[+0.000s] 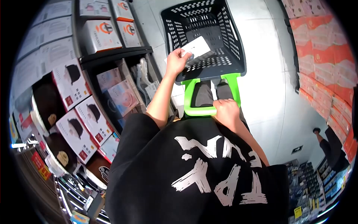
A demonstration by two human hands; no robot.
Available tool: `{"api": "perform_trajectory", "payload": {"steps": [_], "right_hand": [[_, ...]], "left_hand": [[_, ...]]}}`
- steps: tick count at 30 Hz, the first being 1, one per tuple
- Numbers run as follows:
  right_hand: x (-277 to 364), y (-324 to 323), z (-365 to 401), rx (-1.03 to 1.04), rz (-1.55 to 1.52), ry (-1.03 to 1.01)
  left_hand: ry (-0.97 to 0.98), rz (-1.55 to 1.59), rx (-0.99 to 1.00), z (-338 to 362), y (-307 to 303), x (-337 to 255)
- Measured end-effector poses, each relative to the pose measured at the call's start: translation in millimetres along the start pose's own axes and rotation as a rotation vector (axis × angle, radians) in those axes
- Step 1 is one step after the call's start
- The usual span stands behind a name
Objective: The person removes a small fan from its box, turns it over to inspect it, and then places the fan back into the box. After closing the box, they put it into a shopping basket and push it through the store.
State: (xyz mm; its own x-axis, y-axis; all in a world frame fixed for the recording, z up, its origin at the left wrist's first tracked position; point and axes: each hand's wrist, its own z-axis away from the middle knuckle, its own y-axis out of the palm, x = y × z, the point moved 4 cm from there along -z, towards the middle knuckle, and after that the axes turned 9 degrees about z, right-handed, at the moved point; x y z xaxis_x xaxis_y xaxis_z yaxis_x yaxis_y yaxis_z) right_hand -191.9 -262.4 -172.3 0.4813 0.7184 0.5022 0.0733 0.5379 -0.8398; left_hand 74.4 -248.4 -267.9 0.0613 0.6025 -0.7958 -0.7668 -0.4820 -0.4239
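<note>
My left hand (176,61) holds a small white box (198,47), pinched between thumb and fingers, over the near left part of a dark perforated shopping basket (212,74). Nothing else can be made out inside the basket. My right hand (226,111) is wrapped round the right part of the crossbar of the basket's bright green handle (189,98), close to my body.
Shelves on the left carry boxed goods with orange logos (102,35) and white boxes picturing black pans (76,130). Stacked red and pink packages (320,56) line the right side. Another person's dark sleeve (330,151) shows at the lower right, above a pale tiled floor (261,48).
</note>
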Motion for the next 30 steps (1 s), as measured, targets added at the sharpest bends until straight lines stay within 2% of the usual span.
{"api": "perform_trajectory", "payload": {"steps": [4, 7, 13, 15, 20, 24, 25, 27, 30], "right_hand": [[-0.5, -13.7, -6.8, 0.008, 0.001, -0.067], [-6.0, -17.0, -10.7, 0.087, 0.034, -0.076], [-6.0, -37.3, -17.8, 0.126, 0.136, -0.082], [-3.8, -42.5, -20.9, 0.183, 0.184, -0.073], [-9.9, -40.9, -31.1, 0.177, 0.247, -0.084], [-7.3, -45.8, -42.1, 0.144, 0.32, -0.073], [-5.3, -46.1, -45.1, 0.134, 0.333, -0.079], [-1.4, -51.6, -54.3, 0.083, 0.362, -0.09], [3.3, -60.7, -71.3, 0.036, 0.371, -0.089]], "left_hand": [[0.081, 0.378, -0.217, 52.6, -58.7, -62.3], [0.068, 0.56, -0.374, 94.9, -108.3, -82.1], [0.172, 0.667, -0.647, 185.2, -152.7, -136.1], [0.183, 0.623, -0.711, 203.8, -163.0, -127.9], [-0.061, 0.615, -0.86, 247.8, -185.9, -62.1], [-0.358, 0.982, -0.828, 283.3, -187.4, -7.7], [-0.393, 1.093, -0.859, 290.9, -184.5, -0.2], [-0.43, 1.235, -0.764, 304.4, -179.0, 21.7], [-0.485, 1.58, -0.954, 316.6, -168.2, 53.7]]}}
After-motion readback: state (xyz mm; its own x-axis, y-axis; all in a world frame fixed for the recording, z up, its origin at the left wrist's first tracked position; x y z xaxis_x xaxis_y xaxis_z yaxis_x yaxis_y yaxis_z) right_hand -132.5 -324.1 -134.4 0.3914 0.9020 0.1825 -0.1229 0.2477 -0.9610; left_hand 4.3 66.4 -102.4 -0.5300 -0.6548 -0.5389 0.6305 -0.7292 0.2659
